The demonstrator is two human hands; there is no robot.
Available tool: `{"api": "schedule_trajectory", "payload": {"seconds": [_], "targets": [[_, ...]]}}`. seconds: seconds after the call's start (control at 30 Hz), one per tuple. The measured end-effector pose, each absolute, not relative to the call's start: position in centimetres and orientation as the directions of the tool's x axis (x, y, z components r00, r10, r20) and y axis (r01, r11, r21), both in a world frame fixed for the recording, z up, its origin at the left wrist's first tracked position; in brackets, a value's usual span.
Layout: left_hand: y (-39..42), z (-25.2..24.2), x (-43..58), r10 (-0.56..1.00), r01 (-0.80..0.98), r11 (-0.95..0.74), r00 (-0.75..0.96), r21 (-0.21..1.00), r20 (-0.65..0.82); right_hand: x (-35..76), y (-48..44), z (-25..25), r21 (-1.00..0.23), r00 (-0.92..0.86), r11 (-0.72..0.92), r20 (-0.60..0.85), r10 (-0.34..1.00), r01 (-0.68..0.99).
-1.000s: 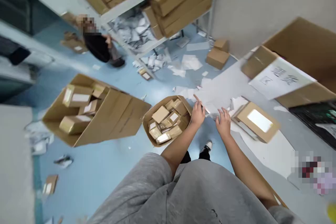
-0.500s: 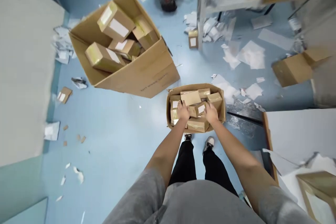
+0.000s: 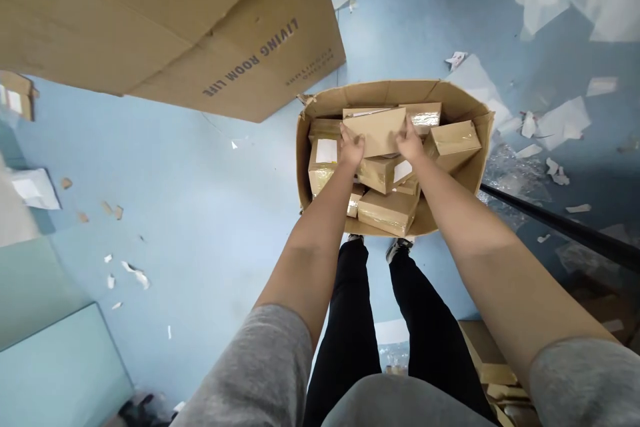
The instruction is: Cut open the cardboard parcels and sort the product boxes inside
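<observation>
We cannot see the underside of the box (image 3: 379,133) between our left hand (image 3: 352,149) and right hand (image 3: 410,143). Beyond the left hand, the view's edges cut off the large carton (image 3: 165,20).

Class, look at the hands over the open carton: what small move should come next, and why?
Probably lift the top box slightly: the left hand and right hand are at its opposite ends, and it appears to lie over other boxes, none covering it.

Blue floor (image 3: 225,213) | open carton (image 3: 380,91) holding boxes (image 3: 387,211) | large printed carton (image 3: 225,27) | paper sheets (image 3: 565,123) | clear plastic film (image 3: 517,180)
</observation>
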State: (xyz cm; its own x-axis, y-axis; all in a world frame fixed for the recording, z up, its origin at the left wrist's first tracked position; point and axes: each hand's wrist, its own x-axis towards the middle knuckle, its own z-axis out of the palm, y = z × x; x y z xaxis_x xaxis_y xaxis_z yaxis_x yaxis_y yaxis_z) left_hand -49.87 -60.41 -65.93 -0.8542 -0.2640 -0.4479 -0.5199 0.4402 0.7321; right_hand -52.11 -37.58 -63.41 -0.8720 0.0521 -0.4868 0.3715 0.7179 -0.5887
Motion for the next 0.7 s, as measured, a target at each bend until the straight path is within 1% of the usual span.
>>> {"api": "schedule_trajectory", "payload": {"seconds": [0.07,0.1,0.17,0.23,0.27,0.37,0.47,0.53,0.6,0.7], "targets": [[-59.9,-64.4,-49.6,-0.313,-0.603,0.390,-0.797,0.696,-0.516,-51.2,-37.9,-62.4,-0.588,-0.873,0.716,-0.484,0.062,0.377],[-59.6,-62.9,-49.2,-0.339,-0.644,0.378,-0.765,0.665,-0.547,-50.5,-38.1,-61.2,-0.584,-0.874,0.713,-0.479,0.084,0.388],[-59.2,-58.4,-48.0,-0.374,-0.665,0.407,-0.747,0.627,-0.550,-48.6,-38.3,-57.7,-0.570,-0.870,0.701,-0.470,0.150,0.429],[-58.6,-52.5,-46.5,-0.361,-0.619,0.472,-0.785,0.628,-0.503,-46.2,-37.9,-52.5,-0.550,-0.863,0.695,-0.459,0.211,0.463],[-58.3,-49.2,-45.6,-0.346,-0.586,0.502,-0.810,0.636,-0.473,-44.8,-37.5,-49.5,-0.562,-0.866,0.680,-0.441,0.235,0.471],[-57.0,-39.1,-43.0,-0.304,-0.496,0.552,-0.868,0.671,-0.392,-40.1,-35.5,-39.6,-0.655,-0.893,0.608,-0.353,0.278,0.449],[-54.1,-30.2,-41.2,-0.193,-0.368,0.560,-0.929,0.743,-0.315,-35.2,-32.3,-30.5,-0.730,-0.894,0.539,-0.230,0.385,0.420],[-50.9,-25.1,-40.5,-0.082,-0.266,0.552,-0.960,0.790,-0.266,-32.2,-29.7,-25.2,-0.778,-0.873,0.493,-0.140,0.467,0.389],[-47.1,-20.7,-40.1,0.050,-0.172,0.547,-0.970,0.819,-0.238,-29.3,-26.9,-20.7,-0.808,-0.819,0.450,-0.066,0.570,0.379],[-41.1,-15.1,-39.5,0.244,-0.033,0.514,-0.952,0.857,-0.183,-25.0,-23.2,-14.8,-0.835,-0.687,0.388,0.016,0.726,0.390]]}}
